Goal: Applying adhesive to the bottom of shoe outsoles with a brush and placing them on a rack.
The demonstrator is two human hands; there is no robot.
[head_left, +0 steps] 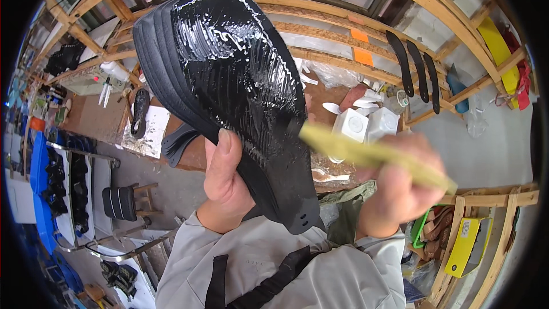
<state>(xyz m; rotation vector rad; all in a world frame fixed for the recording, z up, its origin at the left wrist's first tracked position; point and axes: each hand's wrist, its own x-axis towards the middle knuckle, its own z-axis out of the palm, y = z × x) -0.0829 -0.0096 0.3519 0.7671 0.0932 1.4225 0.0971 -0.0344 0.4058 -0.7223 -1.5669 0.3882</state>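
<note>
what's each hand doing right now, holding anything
left hand: closed on a black shoe sole with a wet, glossy coating
right hand: closed on a yellowish brush handle, blurred

The black rubber shoe sole (240,91) gleams wet and glossy on its upper face, streaked with ridged smears, while its stacked edge looks matt. The pale yellow-green brush handle (372,157) seems smooth, though blurred. Bare, rough timber makes the wooden rack (400,0). The grey sleeves (343,274) are matt woven cloth.
</note>
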